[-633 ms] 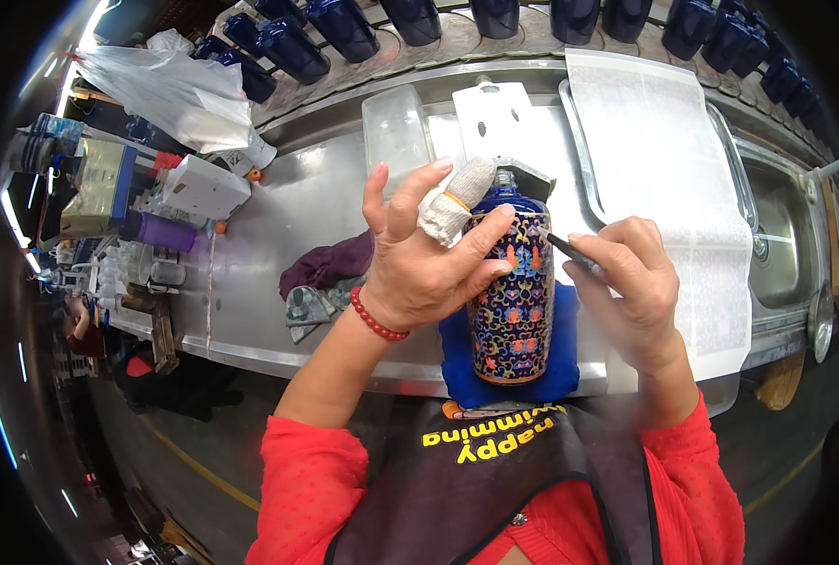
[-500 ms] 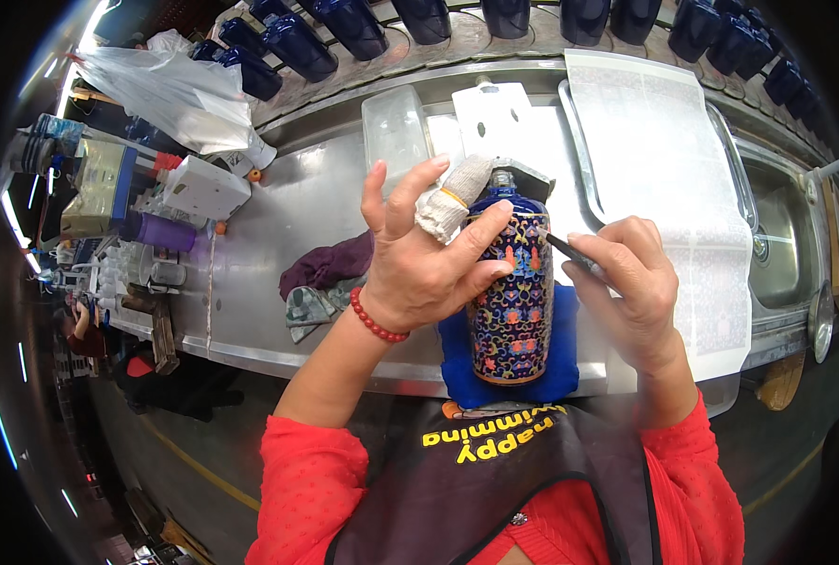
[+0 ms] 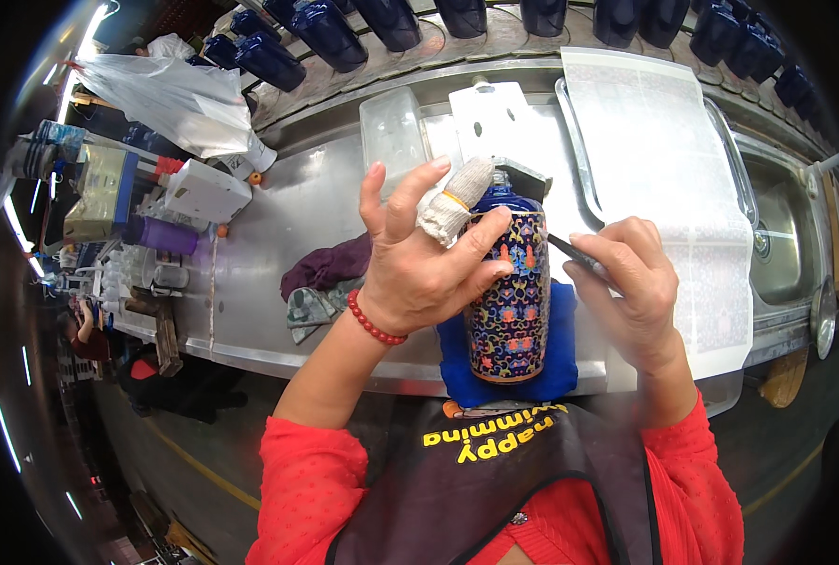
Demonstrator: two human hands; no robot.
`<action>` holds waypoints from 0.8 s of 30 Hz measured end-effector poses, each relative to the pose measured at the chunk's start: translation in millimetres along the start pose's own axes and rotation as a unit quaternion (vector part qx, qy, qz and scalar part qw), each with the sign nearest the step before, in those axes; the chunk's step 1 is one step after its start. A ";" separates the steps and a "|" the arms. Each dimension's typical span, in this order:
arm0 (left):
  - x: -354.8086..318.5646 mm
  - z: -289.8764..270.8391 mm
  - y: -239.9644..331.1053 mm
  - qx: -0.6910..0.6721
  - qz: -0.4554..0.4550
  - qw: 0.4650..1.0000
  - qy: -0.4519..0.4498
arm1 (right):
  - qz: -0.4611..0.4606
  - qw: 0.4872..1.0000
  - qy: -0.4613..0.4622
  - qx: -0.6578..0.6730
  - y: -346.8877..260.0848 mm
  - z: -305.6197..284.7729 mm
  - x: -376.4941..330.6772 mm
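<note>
A dark blue bottle (image 3: 509,311) with a colourful floral pattern and a narrow neck lies on a folded blue cloth (image 3: 561,348) in front of me. My left hand (image 3: 429,259) steadies it, forefinger and thumb pressed on its upper left side. The other fingers are raised, one wearing a white cloth finger cover (image 3: 448,212) held by a yellow band. In my right hand (image 3: 636,282) is a dark slim pen-like tool (image 3: 570,250), pinched between thumb and fingers. Its tip is at the bottle's upper right edge; whether it touches cannot be told.
Plain dark blue bottles (image 3: 462,17) stand along a curved conveyor (image 3: 504,42) at the back. Large patterned sheets (image 3: 664,160) cover a tray on the right, beside a metal sink (image 3: 782,264). A clear plastic box (image 3: 391,132) and a purple cloth (image 3: 330,266) are left of the bottle.
The tool's tip has shifted from the bottle's patterned face to its right edge. The patterned bottle has turned or shifted slightly left. The bottles on the conveyor have moved right.
</note>
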State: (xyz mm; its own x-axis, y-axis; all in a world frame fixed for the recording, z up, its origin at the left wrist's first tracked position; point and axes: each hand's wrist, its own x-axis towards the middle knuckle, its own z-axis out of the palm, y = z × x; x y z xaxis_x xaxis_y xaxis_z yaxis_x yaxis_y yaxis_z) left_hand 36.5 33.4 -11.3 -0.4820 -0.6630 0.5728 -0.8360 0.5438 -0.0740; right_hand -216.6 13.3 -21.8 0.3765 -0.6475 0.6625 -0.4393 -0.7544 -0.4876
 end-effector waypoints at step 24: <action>-7.4 3.2 8.8 -0.043 -0.046 0.998 -0.016 | 0.012 1.000 0.001 0.003 1.5 2.4 -3.7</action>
State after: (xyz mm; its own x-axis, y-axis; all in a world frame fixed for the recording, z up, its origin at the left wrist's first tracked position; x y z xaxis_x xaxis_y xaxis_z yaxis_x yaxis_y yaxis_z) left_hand 31.8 41.4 -18.8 -0.4140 -0.7275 0.5471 -0.8517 0.5217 0.0491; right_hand -216.7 14.4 -26.4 0.3641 -0.6656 0.6515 -0.4442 -0.7389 -0.5066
